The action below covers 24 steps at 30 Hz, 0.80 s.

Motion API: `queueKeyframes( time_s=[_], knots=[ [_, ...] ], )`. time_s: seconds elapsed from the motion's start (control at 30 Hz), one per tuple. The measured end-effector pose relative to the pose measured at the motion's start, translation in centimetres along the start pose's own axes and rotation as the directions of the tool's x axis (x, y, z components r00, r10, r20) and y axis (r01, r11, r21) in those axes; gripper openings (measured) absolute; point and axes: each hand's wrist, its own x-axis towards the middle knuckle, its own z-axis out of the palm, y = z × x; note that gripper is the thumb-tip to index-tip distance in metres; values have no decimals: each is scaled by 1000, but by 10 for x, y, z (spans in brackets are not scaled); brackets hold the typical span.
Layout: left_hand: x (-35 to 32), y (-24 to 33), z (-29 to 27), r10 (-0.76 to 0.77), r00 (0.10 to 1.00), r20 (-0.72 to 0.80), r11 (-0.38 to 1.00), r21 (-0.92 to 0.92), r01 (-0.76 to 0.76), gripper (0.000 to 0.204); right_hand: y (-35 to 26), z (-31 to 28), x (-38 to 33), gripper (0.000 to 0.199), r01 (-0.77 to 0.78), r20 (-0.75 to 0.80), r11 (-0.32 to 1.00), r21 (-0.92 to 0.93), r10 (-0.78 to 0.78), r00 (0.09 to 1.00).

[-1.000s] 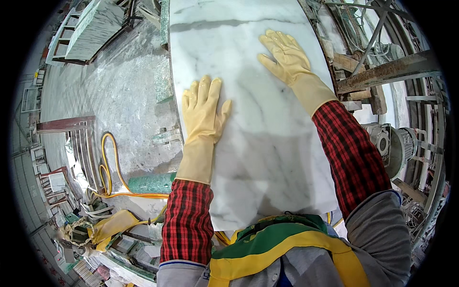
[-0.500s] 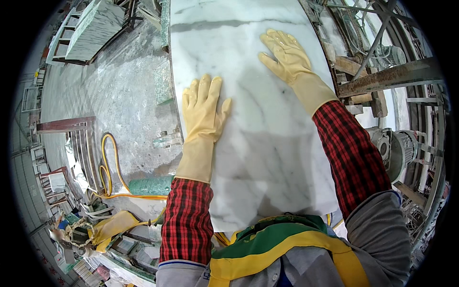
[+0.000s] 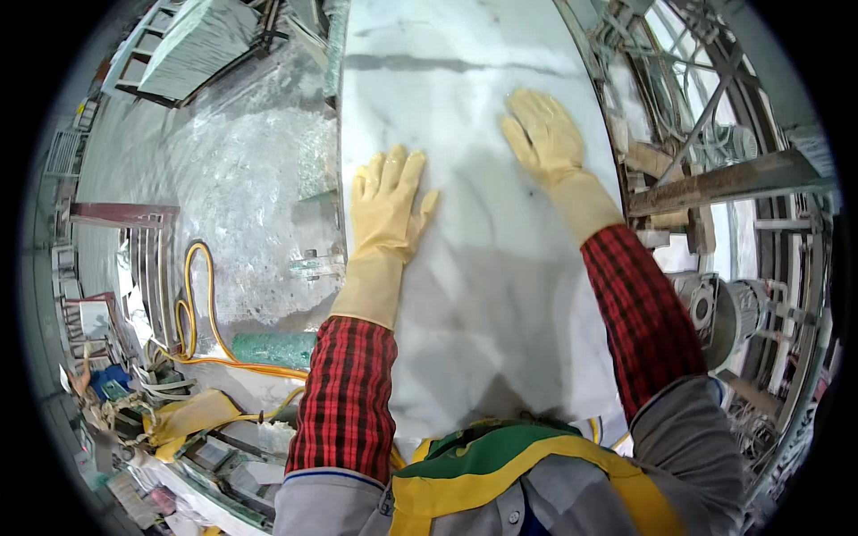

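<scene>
A large white marble slab with grey veins stretches away in front of me, a dark grey band crossing its far part. My left hand, in a cream rubber glove, lies flat near the slab's left edge with its fingers stretched and the thumb apart. Farther off to the right, my right hand in a matching glove rests palm down on the marble, fingers extended and close together. Neither hand holds anything. Red and black checked sleeves cover both forearms.
Left of the slab, a yellow hose loops over the wet concrete floor. Stone blocks sit on a rack at the far left. On the right are a rusty metal beam and a motor. Cluttered tools and a yellow cloth lie lower left.
My right hand has come nearer to me along the slab, and its fingers are closer together. My left hand stays in about the same place. The whole view has shifted slightly.
</scene>
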Motion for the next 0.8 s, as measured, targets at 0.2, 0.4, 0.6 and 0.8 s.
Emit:
queueKeyframes(
  time_s=[0.2, 0.4, 0.6, 0.8],
  knots=[
    [3, -4, -2, 1, 998, -69, 999, -46, -4, 64, -75, -27, -144, 66, 148, 86, 989, -7, -147, 985],
    [10, -5, 4, 22, 991, -135, 998, -53, -30, 63, -130, -63, -211, 70, 49, 151, 996, 76, -60, 987],
    [16, -1, 2, 43, 983, -177, 998, -38, -51, 57, -115, -53, -195, 73, 90, 95, 995, 34, -93, 991],
    [-35, 30, 6, -78, 979, -190, 996, -46, 70, 55, -98, -28, -186, 68, 79, 64, 996, -39, -76, 995]
  ],
)
